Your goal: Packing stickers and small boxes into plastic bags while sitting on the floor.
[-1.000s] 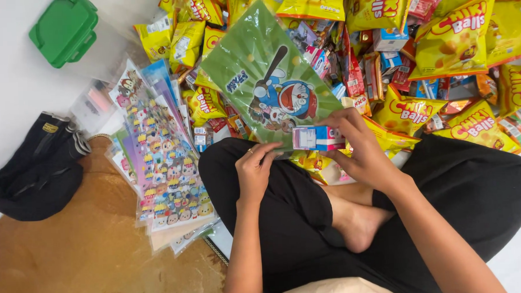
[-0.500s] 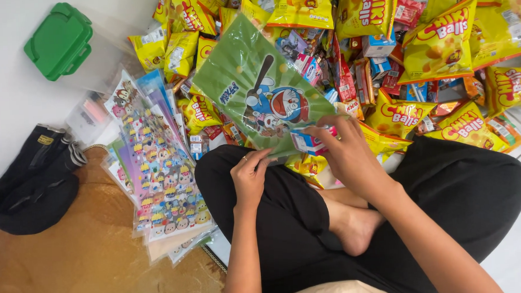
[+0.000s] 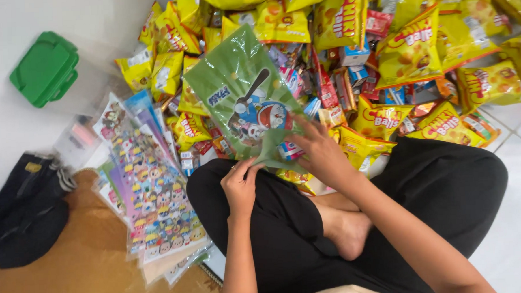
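Holding the green bag (image 3: pixel 244 98) over your lap, your left hand (image 3: pixel 240 187) pinches its near mouth edge with closed fingers, while your right hand (image 3: pixel 323 156) curls at the opening, gripping a small carton (image 3: pixel 289 151) (partly hidden). The bag's long axis runs away from you, toward the yellow snack packs (image 3: pixel 410 54); sticker sheets (image 3: pixel 152 190) lie left on the floor.

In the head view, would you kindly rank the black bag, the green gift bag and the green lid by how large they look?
1. Black bag, though partly cut off by the frame.
2. Green gift bag.
3. Green lid.
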